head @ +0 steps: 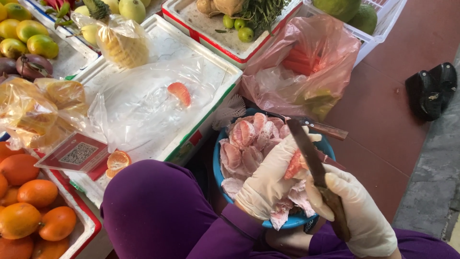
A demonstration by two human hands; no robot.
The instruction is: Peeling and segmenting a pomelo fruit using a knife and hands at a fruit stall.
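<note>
The left hand (268, 184) in its pale glove covers most of the pink pomelo segment (294, 167), so only a wedge shows beside the knife (314, 168), whose handle is buried in the right hand (357, 211). Peels hide the blue bowl (293, 221) apart from its rim, and a second knife handle (328, 129) disappears behind it. The oranges (28, 211) are cut off by the left and bottom edges, the green fruit (352, 13) by the top. What fills the pink bag (306, 67) is unclear.
</note>
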